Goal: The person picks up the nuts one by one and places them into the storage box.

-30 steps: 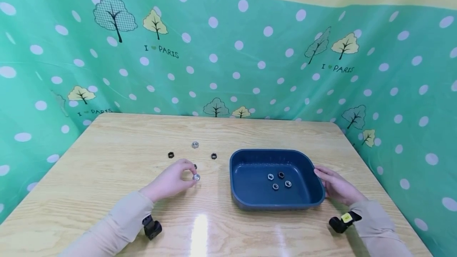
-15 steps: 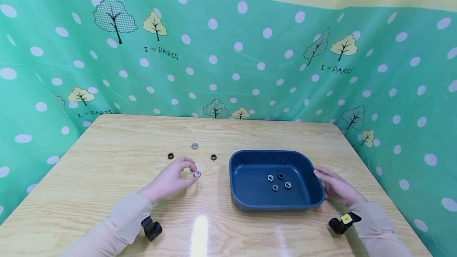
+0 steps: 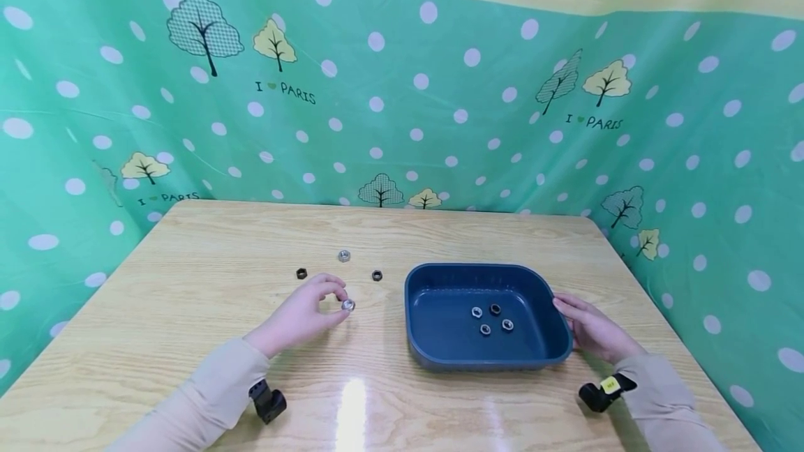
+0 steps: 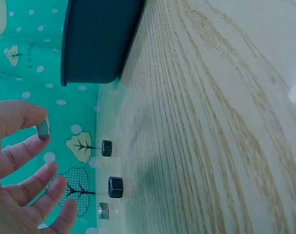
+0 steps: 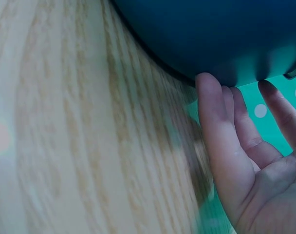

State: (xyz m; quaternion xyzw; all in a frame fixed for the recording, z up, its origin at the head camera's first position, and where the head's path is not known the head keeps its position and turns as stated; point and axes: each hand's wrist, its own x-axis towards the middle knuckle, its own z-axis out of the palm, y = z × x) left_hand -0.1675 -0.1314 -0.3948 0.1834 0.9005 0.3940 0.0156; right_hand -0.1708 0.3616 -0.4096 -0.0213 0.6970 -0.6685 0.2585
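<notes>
My left hand (image 3: 304,316) pinches a silver hex nut (image 3: 348,305) between thumb and index finger, above the table. In the left wrist view the pinched nut (image 4: 43,128) shows edge-on, with the other fingers spread loosely. Beyond that hand lie a silver nut (image 3: 344,256), a dark nut (image 3: 301,273) and another dark nut (image 3: 377,275). A further dark nut is mostly hidden behind the fingers. My right hand (image 3: 593,326) touches the right side of a dark blue bin (image 3: 433,356); in the right wrist view its fairly straight fingers (image 5: 213,102) lie against the outer wall.
Several nuts, silver ones (image 3: 507,325) and a dark one (image 3: 495,309), lie on the bin's floor. The wooden table (image 3: 188,264) ends at a green dotted curtain (image 3: 377,124) at the back and sides. Light glares on the table's front.
My left hand has raised the pinched silver nut slightly and shifted it a little to the right. The right hand and the bin stay in place.
</notes>
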